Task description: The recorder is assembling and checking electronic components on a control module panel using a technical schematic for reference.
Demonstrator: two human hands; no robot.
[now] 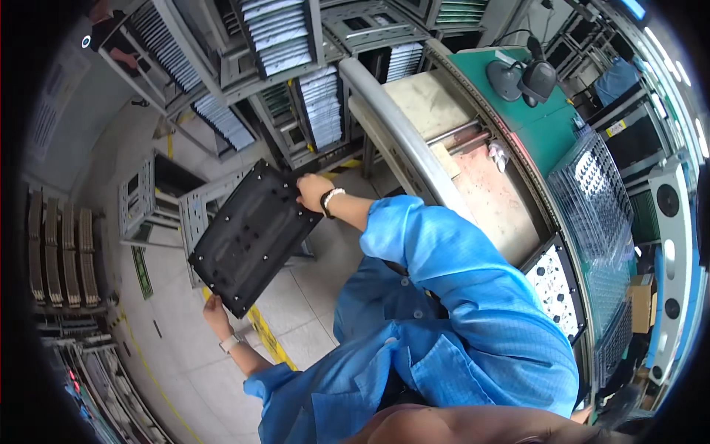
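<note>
A black rectangular plate (254, 229) with small bright studs and dark holes hangs tilted over the floor, between my two hands. At its near left corner the fingers of my left hand (215, 314) are closed on the edge. My right hand (313, 193) grips the far right end, its fingertips partly hidden. Under and behind the plate stands a grey metal rack frame (194, 226), partly covered by it.
Racks of stacked boards (276, 37) stand ahead. To my right a curved conveyor rail (399, 111) borders a green bench (543, 118) with a black stand device (538, 78) and transparent trays (589, 189). A black-framed white panel (555, 292) lies near my right elbow. Brown slotted racks (63, 248) stand left.
</note>
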